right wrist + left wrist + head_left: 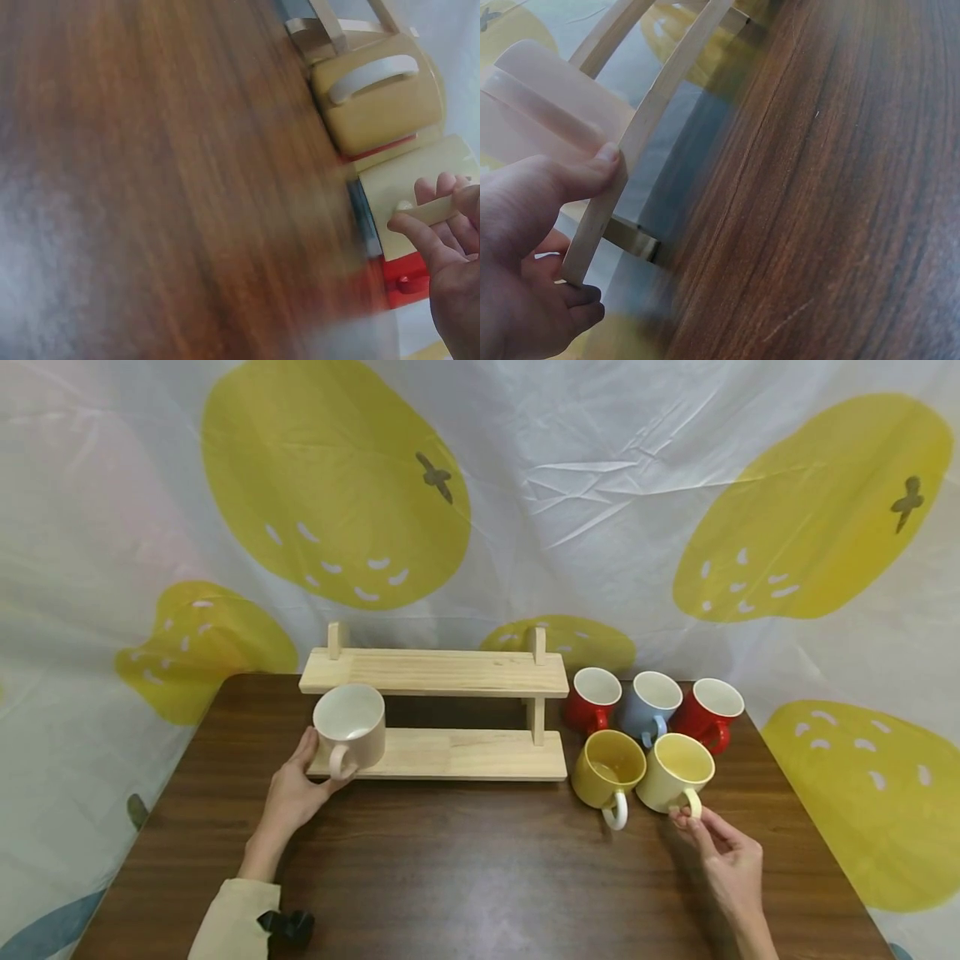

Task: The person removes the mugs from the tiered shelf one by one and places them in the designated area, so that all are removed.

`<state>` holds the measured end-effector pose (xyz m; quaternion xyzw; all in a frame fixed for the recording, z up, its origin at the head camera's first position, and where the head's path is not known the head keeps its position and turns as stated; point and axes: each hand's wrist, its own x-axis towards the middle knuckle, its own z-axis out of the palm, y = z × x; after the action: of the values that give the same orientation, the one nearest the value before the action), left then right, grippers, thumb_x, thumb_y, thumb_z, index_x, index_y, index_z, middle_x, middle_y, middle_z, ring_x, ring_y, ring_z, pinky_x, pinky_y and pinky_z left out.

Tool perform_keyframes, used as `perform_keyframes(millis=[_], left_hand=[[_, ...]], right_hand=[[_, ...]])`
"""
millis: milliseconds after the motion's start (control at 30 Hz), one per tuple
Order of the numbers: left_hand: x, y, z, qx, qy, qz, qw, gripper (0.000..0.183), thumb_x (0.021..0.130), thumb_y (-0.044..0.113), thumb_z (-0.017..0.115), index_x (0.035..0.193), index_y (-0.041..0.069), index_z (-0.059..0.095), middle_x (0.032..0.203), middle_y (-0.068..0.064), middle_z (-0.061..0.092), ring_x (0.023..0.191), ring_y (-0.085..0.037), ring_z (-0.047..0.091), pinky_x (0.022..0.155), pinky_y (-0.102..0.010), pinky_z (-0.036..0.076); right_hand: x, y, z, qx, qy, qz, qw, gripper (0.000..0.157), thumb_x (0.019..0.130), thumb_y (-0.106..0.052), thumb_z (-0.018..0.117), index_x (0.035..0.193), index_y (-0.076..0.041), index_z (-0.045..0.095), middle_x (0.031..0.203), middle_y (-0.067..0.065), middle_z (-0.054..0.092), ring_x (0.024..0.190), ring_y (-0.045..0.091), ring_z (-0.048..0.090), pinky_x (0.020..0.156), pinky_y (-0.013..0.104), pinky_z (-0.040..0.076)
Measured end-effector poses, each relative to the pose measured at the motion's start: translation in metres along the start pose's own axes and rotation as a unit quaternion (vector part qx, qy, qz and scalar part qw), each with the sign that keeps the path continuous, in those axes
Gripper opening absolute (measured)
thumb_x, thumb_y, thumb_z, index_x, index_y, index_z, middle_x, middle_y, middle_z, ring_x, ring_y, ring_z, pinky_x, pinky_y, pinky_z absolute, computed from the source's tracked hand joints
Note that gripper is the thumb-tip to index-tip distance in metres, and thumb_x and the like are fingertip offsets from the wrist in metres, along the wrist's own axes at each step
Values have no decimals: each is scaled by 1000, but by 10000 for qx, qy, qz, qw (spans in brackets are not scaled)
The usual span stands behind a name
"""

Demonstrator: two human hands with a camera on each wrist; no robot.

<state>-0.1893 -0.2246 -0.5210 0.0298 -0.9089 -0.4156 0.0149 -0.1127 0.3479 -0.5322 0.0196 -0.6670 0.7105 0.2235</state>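
A pale pinkish-white mug [358, 727] stands at the left end of the lower board of a wooden two-tier shelf [465, 756]. My left hand [296, 797] holds this mug low down, fingers at its left side and thumb in front. In the left wrist view, the thumb lies by the mug's base and some fingertips curl by the board's end. On the right, my right hand [727, 860] pinches the handle of a pale yellow mug [667, 781], which is among the other mugs. Beside it is a mustard mug [600, 777] with a white handle.
Behind the yellow mugs stand a red mug [581, 710], a blue mug [645, 714] and another red mug [693, 718]. The upper board [435, 672] overhangs the back of the shelf. A fruit-print cloth [570, 527] hangs behind the brown table [465, 877].
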Motion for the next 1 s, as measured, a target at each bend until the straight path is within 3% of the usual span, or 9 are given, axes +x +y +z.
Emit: perform_keyframes(millis=[433, 800, 1000], left_hand=[[0, -1, 0, -68, -67, -4, 10000, 111, 85, 46, 81, 159, -2, 14, 168, -20, 13, 151, -48, 20, 119, -65, 25], [1, -1, 0, -9, -42, -26, 10000, 111, 85, 48, 81, 159, 0, 14, 168, -18, 14, 152, -48, 20, 119, -65, 25], [0, -1, 1, -27, -24, -15, 10000, 111, 85, 47, 81, 160, 0, 14, 168, -19, 14, 151, -48, 20, 119, -65, 26]], right_hand=[[3, 8, -1, 43, -142, 178, 9997, 30, 96, 16, 54, 116, 37, 47, 94, 6, 79, 88, 12, 78, 80, 25, 59], [3, 6, -3, -1080, 46, 300, 9937, 27, 95, 14, 58, 118, 29, 56, 97, -11, 78, 94, -3, 73, 86, 9, 53], [5, 0, 0, -2090, 595, 535, 9746, 29, 92, 9, 66, 118, 20, 64, 90, -26, 72, 84, -12, 69, 76, 4, 52]])
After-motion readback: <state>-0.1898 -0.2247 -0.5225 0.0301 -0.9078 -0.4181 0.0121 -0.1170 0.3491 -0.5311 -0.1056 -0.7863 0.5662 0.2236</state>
